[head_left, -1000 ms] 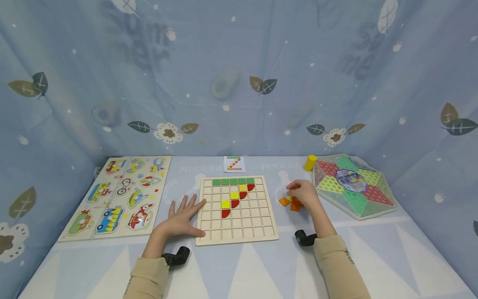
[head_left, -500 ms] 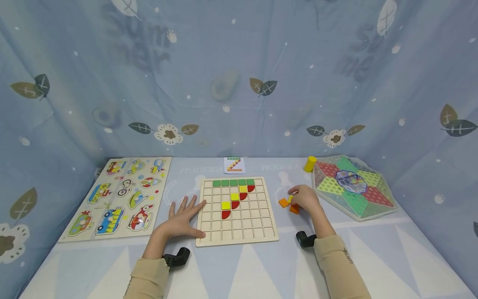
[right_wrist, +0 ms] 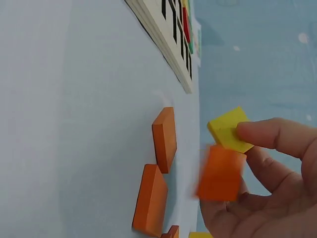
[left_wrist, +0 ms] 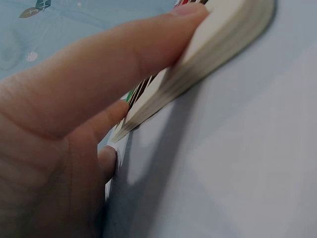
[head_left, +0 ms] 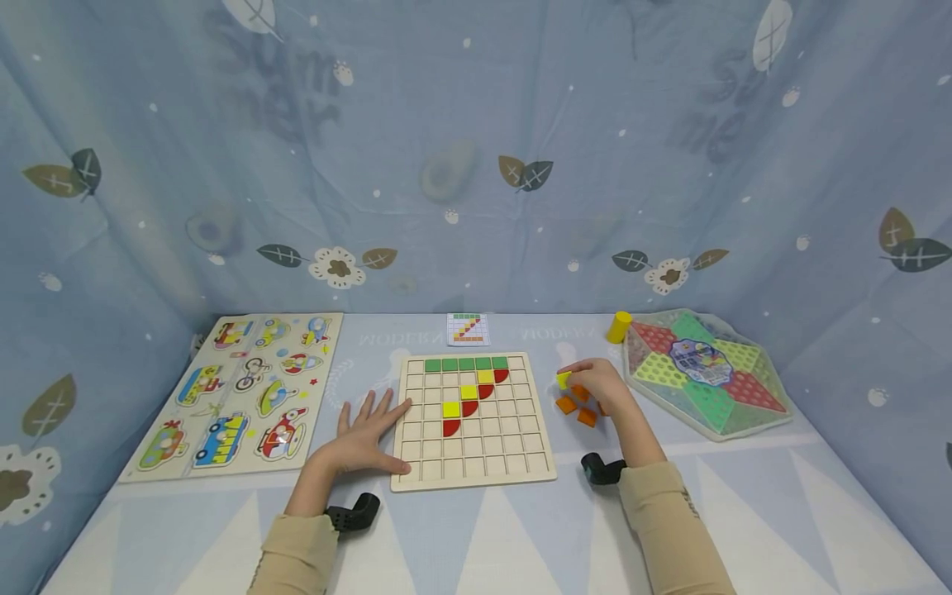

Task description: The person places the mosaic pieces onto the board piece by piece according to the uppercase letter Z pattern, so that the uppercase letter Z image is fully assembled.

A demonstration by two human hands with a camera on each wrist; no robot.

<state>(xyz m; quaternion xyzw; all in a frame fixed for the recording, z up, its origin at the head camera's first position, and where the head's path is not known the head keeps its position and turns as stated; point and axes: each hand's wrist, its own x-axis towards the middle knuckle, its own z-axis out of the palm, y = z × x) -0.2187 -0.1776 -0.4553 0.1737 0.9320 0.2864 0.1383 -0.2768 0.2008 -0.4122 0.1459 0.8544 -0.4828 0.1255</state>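
Observation:
My right hand (head_left: 601,384) pinches a yellow square tile (right_wrist: 229,128) between thumb and fingers, right of the wooden grid board (head_left: 513,463). A blurred orange tile (right_wrist: 221,173) shows just under the yellow one, overlapping the fingers; I cannot tell whether the hand holds it. Other orange tiles (head_left: 587,417) lie on the table below the hand. My left hand (head_left: 360,442), fingers spread, rests at the board's left edge, its thumb on the rim in the left wrist view. On the board are a green row (head_left: 467,364) and a diagonal of yellow squares (head_left: 468,392) and red quarter-circles (head_left: 469,408).
A pattern card (head_left: 468,329) lies behind the board. To the left is a vehicle picture puzzle (head_left: 245,388). A yellow cylinder (head_left: 619,327) and a hexagonal star-patterned game board (head_left: 706,372) stand at the right. A blue patterned curtain (head_left: 476,165) rises at the back.
My right hand has picked the yellow tile out of the orange tiles and moved slightly left and up with it. The left hand has stayed in place.

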